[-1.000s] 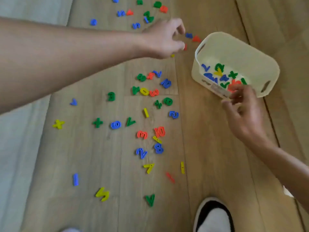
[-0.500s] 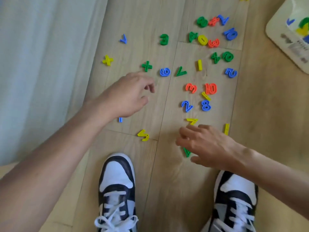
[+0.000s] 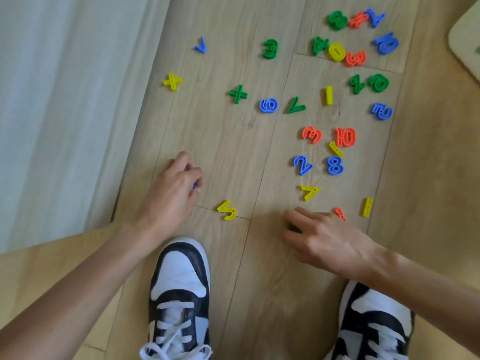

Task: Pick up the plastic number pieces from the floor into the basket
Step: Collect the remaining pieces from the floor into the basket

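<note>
Since the left hand [image 3: 174, 188], lower left, pinches only a small blue plastic piece [image 3: 194, 186], it may slip; whether the right hand [image 3: 324, 237] grips the dark green plastic piece [image 3: 293, 228] is unclear.

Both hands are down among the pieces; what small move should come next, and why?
Probably close the right hand on the green plastic piece under its fingers: the left hand pinches a small blue plastic piece, and the cream plastic basket lies to the right.
</note>
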Motion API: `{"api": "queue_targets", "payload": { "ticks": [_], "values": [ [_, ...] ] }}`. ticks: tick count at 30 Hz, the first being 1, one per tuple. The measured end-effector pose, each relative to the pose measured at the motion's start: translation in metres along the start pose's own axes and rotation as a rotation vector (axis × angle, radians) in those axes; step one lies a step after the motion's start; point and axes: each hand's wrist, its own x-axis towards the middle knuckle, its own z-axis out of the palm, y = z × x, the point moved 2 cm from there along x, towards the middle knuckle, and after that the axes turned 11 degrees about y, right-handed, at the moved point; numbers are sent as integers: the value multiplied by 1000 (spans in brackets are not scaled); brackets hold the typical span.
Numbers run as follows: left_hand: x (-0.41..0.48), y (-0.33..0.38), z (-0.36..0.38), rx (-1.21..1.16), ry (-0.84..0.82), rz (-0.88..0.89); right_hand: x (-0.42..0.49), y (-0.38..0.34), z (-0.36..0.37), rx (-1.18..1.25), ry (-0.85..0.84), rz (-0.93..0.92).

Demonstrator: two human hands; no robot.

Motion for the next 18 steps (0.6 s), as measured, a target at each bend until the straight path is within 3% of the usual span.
{"api": "queue_targets", "payload": {
  "ticks": [4, 9, 18],
  "values": [
    [-4, 14, -4, -88, -19, -2, -12, 14, -18, 143, 145, 222],
    [-9, 21, -2, -42, 64, -3, -40, 40, -28, 43, 258, 579],
    [-7, 18, 13, 3, 85, 16, -52, 41, -14, 5, 236, 704]
  ]
}}
